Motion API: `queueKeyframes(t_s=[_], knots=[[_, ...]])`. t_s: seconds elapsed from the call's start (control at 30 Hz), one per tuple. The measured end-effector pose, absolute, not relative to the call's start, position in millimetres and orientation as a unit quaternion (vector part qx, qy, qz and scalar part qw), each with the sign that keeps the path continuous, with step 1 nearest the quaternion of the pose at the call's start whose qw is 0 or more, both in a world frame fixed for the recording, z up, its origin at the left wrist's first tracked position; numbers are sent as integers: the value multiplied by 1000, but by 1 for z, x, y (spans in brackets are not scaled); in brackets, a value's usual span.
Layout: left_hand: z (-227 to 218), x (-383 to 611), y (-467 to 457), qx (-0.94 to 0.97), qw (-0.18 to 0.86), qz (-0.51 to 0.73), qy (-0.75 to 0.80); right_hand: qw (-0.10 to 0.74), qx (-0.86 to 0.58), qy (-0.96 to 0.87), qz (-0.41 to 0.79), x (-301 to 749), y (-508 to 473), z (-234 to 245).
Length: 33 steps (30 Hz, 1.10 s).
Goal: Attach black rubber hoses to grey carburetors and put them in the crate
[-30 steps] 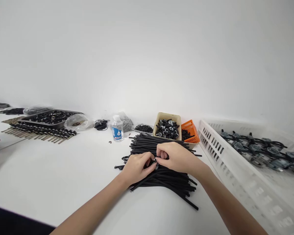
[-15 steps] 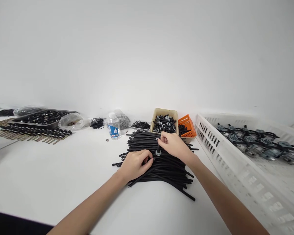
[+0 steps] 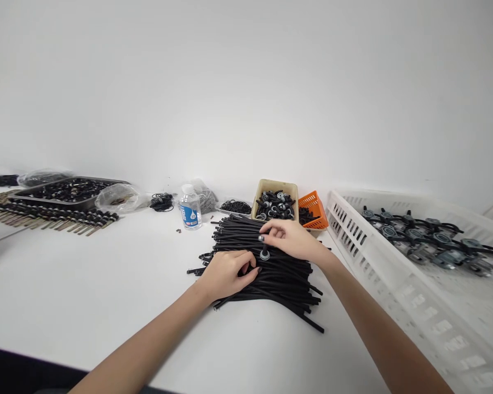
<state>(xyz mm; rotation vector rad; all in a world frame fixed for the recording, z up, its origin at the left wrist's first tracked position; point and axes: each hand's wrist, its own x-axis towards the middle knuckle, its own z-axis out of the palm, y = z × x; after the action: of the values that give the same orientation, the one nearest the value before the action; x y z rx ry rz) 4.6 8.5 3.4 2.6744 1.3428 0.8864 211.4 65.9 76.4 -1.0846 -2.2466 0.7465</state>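
A pile of thin black rubber tubes (image 3: pixel 279 284) lies on the white table beneath both hands. My left hand (image 3: pixel 228 273) rests on the pile's left part, thumb and fingers curled together; what they pinch is hidden against the black tubes. Above the middle of the pile, my right hand (image 3: pixel 290 239) has its thumb and forefinger at the upper end of a small black stem with a round grey end (image 3: pixel 265 255). That grey end points down toward the tubes, close to my left fingertips.
Behind the pile stand a beige bin (image 3: pixel 257 200) of similar parts and an orange basket (image 3: pixel 321 219). A white crate (image 3: pixel 378 262) with clear-and-grey assemblies fills the right. Leftward are a bottle (image 3: pixel 190 210), plastic bags (image 3: pixel 121 198) and a dark tray (image 3: pixel 90 201) of small parts.
My right hand's fingers have loosened and spread slightly around the stem's upper end. My left hand keeps its place on the tubes. The camera view has shifted a little.
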Motion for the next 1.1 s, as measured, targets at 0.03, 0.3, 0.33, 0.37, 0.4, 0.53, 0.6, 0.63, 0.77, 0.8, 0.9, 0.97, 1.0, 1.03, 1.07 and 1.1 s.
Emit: queueKeyframes(t_s=[0.03, 0.3, 0.33, 0.37, 0.4, 0.53, 0.6, 0.63, 0.77, 0.8, 0.9, 0.97, 1.0, 1.03, 1.07, 1.1], knots=[[4, 5, 9, 857, 10, 282, 430, 232, -389, -847, 279, 212, 66, 76], [6, 5, 8, 862, 9, 285, 420, 349, -412, -793, 281, 210, 71, 71], [6, 5, 8, 862, 8, 285, 419, 347, -419, -792, 276, 210, 73, 70], [5, 5, 8, 863, 7, 285, 417, 336, -426, -796, 268, 211, 74, 68], [5, 5, 8, 863, 7, 285, 417, 321, -434, -802, 256, 211, 76, 66], [3, 5, 9, 864, 4, 288, 413, 297, -453, -809, 229, 214, 79, 62], [3, 5, 10, 866, 2, 288, 409, 305, -454, -803, 236, 213, 79, 63], [3, 6, 10, 867, 2, 288, 406, 317, -455, -798, 236, 213, 79, 64], [4, 6, 10, 868, 5, 288, 405, 403, -476, -754, 208, 213, 80, 66], [4, 6, 10, 867, 6, 288, 406, 413, -482, -745, 204, 213, 80, 66], [4, 5, 10, 868, 4, 286, 406, 380, -485, -758, 214, 217, 83, 66], [5, 5, 10, 869, 3, 286, 404, 357, -484, -770, 214, 218, 83, 66], [5, 5, 9, 869, 2, 286, 403, 362, -484, -769, 208, 218, 83, 66], [5, 5, 9, 869, 1, 286, 403, 376, -486, -763, 201, 218, 83, 66], [5, 5, 9, 869, 2, 287, 403, 397, -487, -754, 192, 218, 83, 66], [5, 5, 9, 869, 3, 287, 403, 420, -488, -743, 182, 217, 83, 67]])
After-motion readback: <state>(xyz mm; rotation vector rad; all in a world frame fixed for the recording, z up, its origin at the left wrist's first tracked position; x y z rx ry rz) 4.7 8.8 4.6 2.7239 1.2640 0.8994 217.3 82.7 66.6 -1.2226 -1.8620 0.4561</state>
